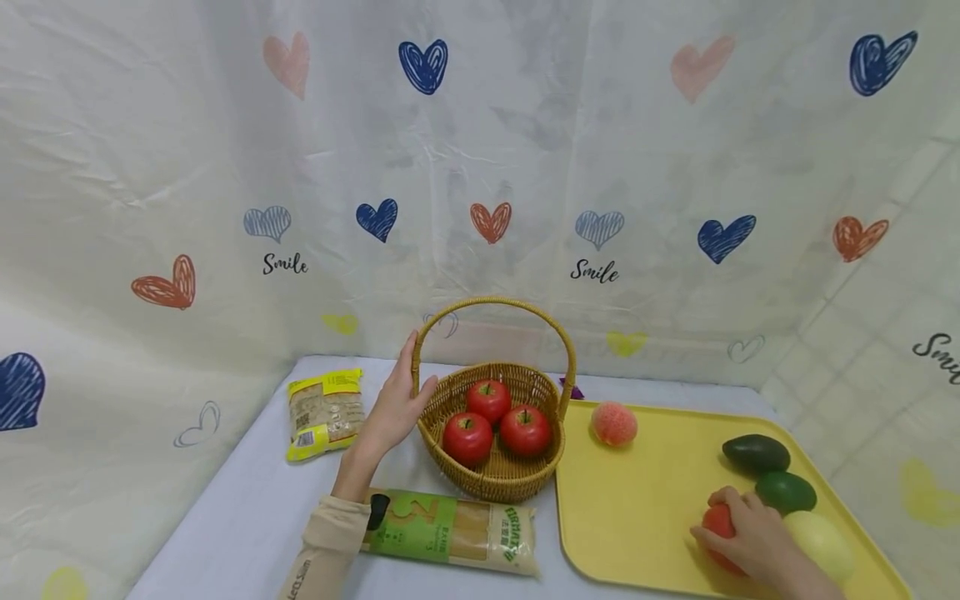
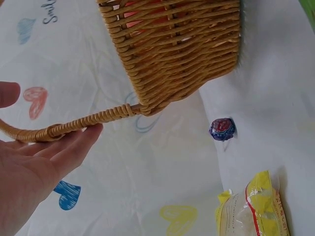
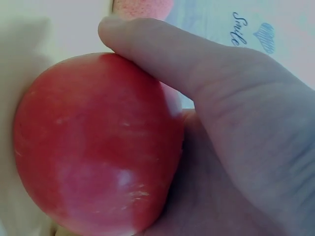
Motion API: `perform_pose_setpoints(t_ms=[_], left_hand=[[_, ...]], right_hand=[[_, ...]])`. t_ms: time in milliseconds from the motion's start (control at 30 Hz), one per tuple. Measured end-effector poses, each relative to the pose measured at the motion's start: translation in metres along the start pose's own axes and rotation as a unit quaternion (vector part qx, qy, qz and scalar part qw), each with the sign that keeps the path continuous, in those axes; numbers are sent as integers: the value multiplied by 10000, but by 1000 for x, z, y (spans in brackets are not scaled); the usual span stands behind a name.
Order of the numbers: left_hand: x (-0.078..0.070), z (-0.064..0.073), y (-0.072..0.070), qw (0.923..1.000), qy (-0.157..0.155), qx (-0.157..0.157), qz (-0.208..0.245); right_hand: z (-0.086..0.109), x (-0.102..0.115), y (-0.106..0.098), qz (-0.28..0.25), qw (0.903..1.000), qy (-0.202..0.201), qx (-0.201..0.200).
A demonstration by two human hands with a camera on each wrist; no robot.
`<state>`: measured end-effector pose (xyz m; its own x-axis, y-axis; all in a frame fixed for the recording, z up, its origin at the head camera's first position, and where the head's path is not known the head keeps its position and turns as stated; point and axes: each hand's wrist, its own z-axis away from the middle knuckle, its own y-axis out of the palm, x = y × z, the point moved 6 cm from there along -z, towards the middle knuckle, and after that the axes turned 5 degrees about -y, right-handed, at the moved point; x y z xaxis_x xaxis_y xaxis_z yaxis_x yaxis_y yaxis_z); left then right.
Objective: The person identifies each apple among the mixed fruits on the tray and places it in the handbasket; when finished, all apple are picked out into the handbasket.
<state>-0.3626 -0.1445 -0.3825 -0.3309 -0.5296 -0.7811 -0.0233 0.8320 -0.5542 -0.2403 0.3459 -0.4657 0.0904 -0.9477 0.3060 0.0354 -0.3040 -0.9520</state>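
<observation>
A woven basket with a tall handle stands in the middle, holding three red apples. My left hand is at the left side of that handle; its straight fingers touch the handle from outside, the thumb held apart, as the left wrist view shows. On the yellow tray at right, my right hand grips a red apple, thumb over one side. The far fingers are hidden behind the apple. Beside this hand lie a green avocado and a pale yellow-green round fruit.
A dark avocado and a pink peach also lie on the tray. In front of the basket is a long noodle pack; a yellow bag sits at left. One wrapped candy lies behind the basket.
</observation>
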Motion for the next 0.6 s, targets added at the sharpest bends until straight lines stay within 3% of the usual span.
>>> perform_pose_setpoints(t_ms=[233,600], left_hand=[[1,0,1,10000,22,32,8],[0,0,1,10000,22,-11,6]], right_hand=[[5,-1,-1,100,9999,-74,110],[12,0,-4,-117,9973,77,726]])
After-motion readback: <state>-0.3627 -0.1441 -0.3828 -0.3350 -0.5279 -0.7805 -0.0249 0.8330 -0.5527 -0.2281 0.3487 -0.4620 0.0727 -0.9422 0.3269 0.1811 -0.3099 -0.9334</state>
